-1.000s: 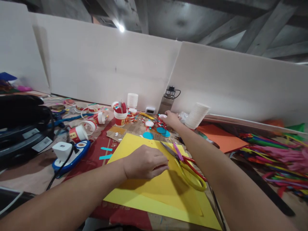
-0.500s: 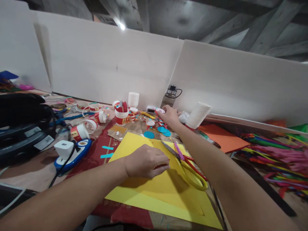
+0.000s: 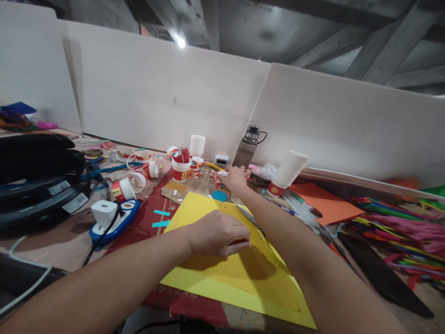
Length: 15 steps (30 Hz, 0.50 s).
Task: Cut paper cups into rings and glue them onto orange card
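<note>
My left hand [image 3: 220, 233] is closed, fingers curled, over the yellow sheets [image 3: 194, 269]; whatever it may hold is hidden. My right hand [image 3: 235, 180] reaches to the back of the table among coloured scraps. Its fingertips are on a small white and pink item [image 3: 222, 173], too small to name. Under my right forearm, partly covered, lie scissors [image 3: 246, 214] with a yellow handle. A blue-green paper disc [image 3: 219, 195] rests just beyond the sheets.
A grey bottle [image 3: 245, 150] and a leaning stack of paper cups [image 3: 290, 170] stand behind my right hand. Leftward are a red-white cup with tools [image 3: 181, 169] and a blue power strip [image 3: 116, 227]. Orange paper [image 3: 327, 202] and several pipe cleaners [image 3: 410, 222] lie right.
My right hand has moved left and toward me, with the white and pink item at its fingertips. Its forearm now covers more of the scissors. My left hand stays closed over the sheets.
</note>
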{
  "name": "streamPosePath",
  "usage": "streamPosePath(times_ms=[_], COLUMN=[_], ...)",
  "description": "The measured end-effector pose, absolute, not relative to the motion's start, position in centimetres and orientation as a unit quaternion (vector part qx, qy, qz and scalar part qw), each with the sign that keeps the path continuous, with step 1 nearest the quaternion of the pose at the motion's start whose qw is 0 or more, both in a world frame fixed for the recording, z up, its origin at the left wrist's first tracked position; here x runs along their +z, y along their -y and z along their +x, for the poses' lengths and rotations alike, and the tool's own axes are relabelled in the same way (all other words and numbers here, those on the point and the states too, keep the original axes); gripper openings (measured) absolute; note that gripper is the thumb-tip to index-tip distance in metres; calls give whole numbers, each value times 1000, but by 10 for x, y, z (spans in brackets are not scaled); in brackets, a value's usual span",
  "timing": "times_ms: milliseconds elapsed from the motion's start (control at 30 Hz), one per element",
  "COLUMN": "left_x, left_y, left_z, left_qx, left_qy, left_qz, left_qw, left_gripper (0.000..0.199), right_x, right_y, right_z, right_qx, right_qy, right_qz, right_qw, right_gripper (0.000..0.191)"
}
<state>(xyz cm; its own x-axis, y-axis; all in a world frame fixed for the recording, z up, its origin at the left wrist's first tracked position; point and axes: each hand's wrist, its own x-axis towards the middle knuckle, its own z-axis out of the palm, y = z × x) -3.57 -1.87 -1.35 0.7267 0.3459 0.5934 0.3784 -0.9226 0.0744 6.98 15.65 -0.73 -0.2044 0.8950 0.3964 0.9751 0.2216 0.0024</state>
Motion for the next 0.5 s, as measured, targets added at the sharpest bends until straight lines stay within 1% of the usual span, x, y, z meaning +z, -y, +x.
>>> streamPosePath(times_ms=[167,233,367,500], left_x=[-16,-17,-20,-21], left_y=[17,15,11,8], left_z=[-36,-36,-39,-43], left_qx=[-309,-312,-315,-307], left_qy=[201,205,214,262], left_qz=[-930,-928,-924,-915], left_qw=[16,16,6,-20], left_gripper=[18,18,17,14], right_x=[-12,-12,-7,2], right_y=[-153,-151,-146,-137], right_z=[65,63,63,72], right_qx=[-120,-114,-127,-128], right_qy=[773,772,764,767], right_qz=[-608,-612,-615,-605], right_qw=[133,128,146,169], right_gripper=[46,50,56,45])
